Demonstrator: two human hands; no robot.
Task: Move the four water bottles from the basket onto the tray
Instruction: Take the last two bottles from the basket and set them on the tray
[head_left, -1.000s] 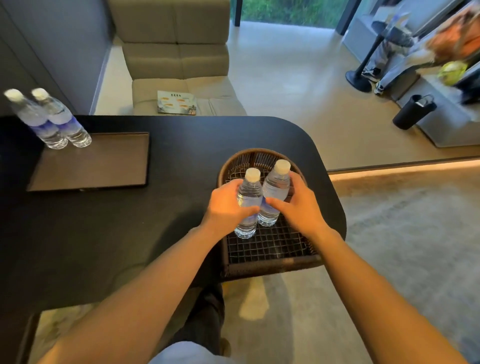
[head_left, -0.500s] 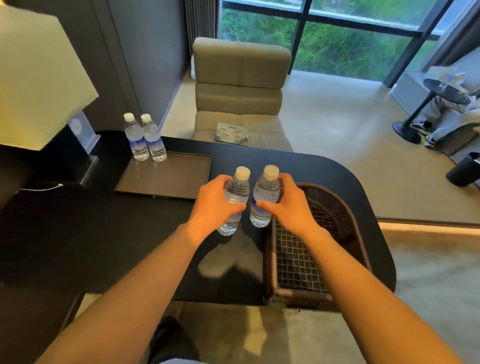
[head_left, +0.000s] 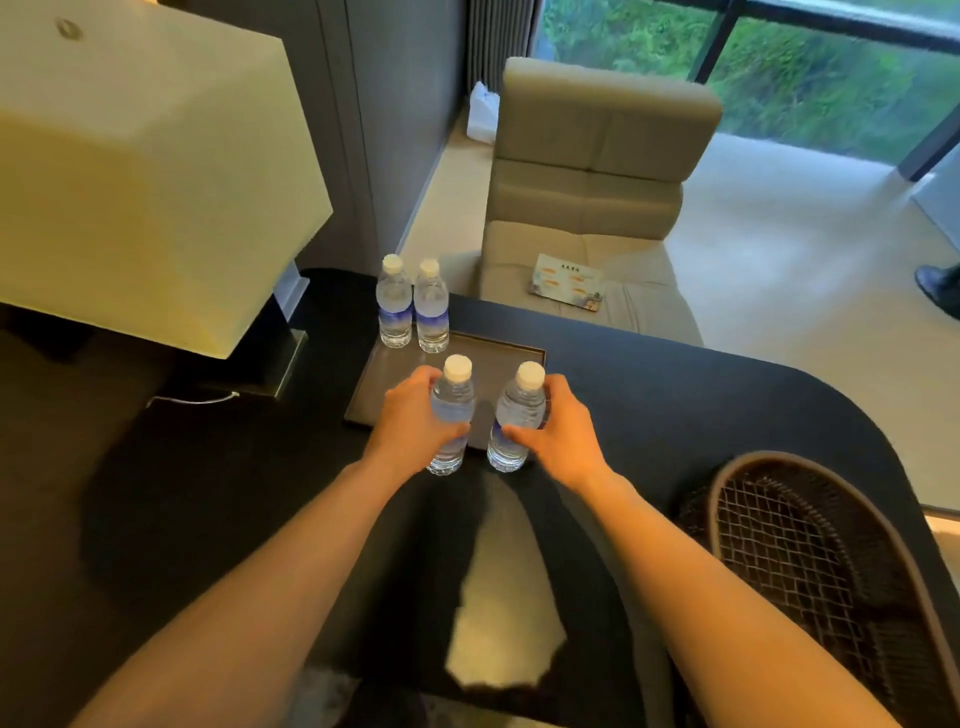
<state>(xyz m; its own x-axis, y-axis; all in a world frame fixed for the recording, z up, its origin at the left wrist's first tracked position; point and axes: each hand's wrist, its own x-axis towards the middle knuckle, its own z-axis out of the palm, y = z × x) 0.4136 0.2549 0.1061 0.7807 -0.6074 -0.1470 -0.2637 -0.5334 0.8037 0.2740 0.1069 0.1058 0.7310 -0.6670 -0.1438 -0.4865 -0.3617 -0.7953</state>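
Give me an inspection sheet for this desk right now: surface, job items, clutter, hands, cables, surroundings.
Surface: black rounded table, dark.
Job's things: two clear plastic water bottles upright at far left corner of the flat brown tray; woven dark wire basket shows no bottles.
Clutter: cream lampshade.
Grippers: left hand grips one bottle, right hand another, both at tray's near edge.
Cables: white cord by lamp base.
Surroundings: beige padded chair, window.

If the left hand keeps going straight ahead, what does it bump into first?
Probably the two bottles standing at the tray's far left corner. The left hand holds a bottle pointing that way, though depth is hard to judge.
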